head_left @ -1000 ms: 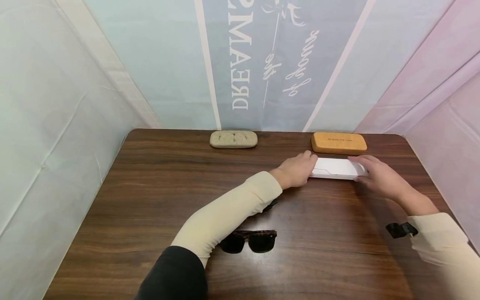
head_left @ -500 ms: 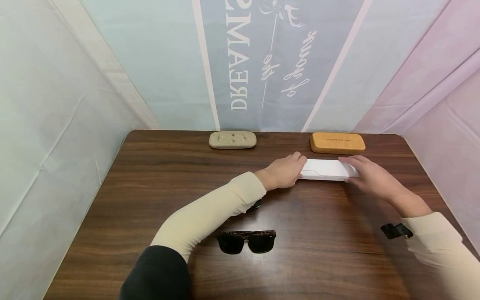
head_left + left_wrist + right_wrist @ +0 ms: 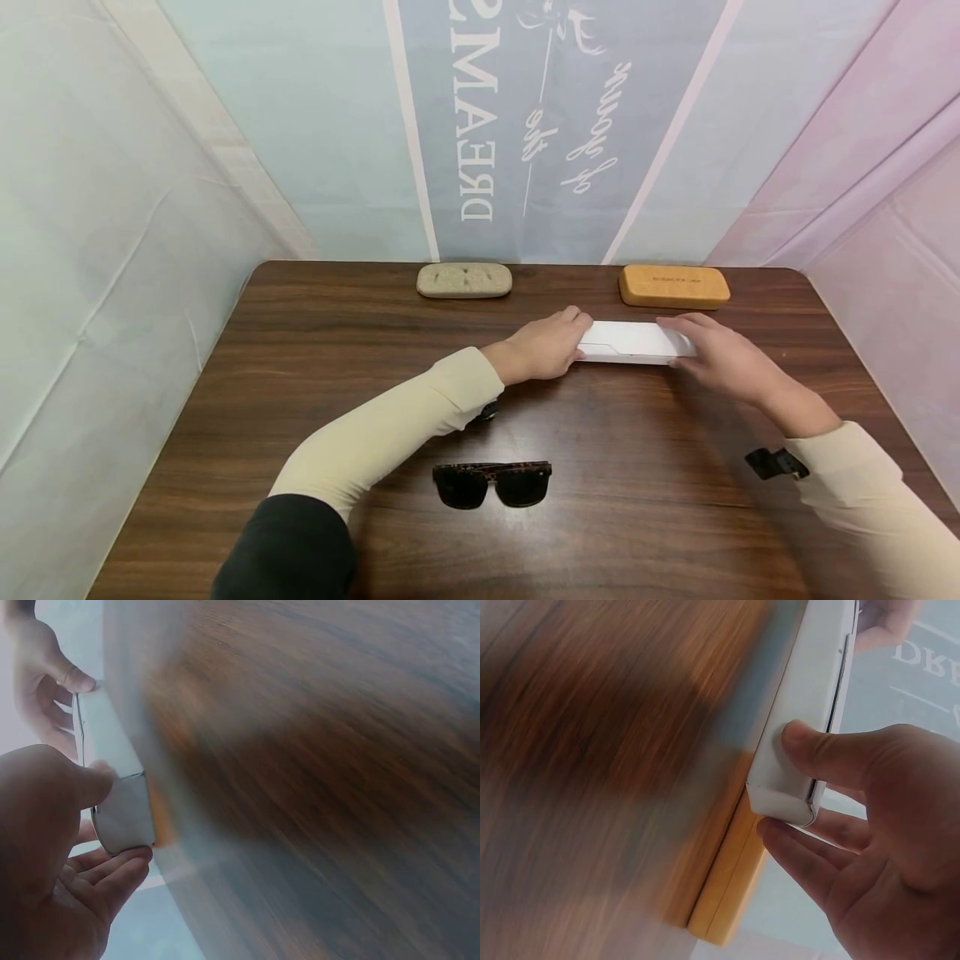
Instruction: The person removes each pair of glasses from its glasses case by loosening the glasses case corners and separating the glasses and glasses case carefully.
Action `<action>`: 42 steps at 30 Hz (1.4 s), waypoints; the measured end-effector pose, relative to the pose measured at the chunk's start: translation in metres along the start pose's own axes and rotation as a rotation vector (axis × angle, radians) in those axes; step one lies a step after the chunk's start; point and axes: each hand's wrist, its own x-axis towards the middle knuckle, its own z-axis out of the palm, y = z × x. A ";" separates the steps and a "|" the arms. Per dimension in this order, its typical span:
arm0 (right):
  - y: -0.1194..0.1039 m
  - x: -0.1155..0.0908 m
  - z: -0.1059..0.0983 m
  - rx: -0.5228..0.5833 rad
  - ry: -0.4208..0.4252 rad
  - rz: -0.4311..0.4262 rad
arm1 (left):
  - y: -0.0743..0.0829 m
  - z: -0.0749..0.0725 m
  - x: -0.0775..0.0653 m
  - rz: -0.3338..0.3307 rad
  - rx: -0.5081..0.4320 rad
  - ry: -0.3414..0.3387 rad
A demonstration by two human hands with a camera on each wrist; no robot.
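Observation:
A slim white box (image 3: 633, 340) lies lengthwise between my two hands, toward the back right of the table. My left hand (image 3: 546, 343) grips its left end, thumb on the near side and fingers round the end, as the left wrist view shows with the box (image 3: 112, 739) beside it. At the other end my right hand (image 3: 720, 357) holds on; in the right wrist view its thumb (image 3: 802, 742) presses the near face and the fingers curl behind. Dark sunglasses (image 3: 492, 485) with tortoiseshell frames lie folded nearer the front, below the left forearm.
Behind the box, near the back edge, sits a tan-yellow glasses case (image 3: 673, 287). A grey-beige glasses case (image 3: 464, 281) lies further left along that same edge. Fabric hangings (image 3: 352, 125) with printed lettering enclose the brown wooden table (image 3: 322, 333) at back and sides.
Both hands have slid the white box leftward, away from below the yellow case, and slightly nearer. The left forearm has moved off the sunglasses, now fully visible. Both cases stay put.

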 end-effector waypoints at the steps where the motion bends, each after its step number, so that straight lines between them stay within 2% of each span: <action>1: -0.002 0.001 0.000 0.001 -0.002 -0.001 | -0.001 0.000 -0.002 -0.001 -0.008 -0.001; 10: -0.017 0.010 0.009 0.008 0.007 -0.043 | -0.018 0.002 -0.018 0.005 -0.046 -0.002; 22: -0.037 0.024 0.021 -0.008 -0.042 -0.053 | -0.038 0.004 -0.046 0.027 -0.066 0.023; 36: -0.050 0.035 0.036 0.004 -0.035 -0.074 | -0.051 0.005 -0.070 0.016 -0.084 0.037; 42: -0.055 0.037 0.040 0.002 -0.029 -0.085 | -0.055 0.007 -0.076 0.010 -0.094 0.043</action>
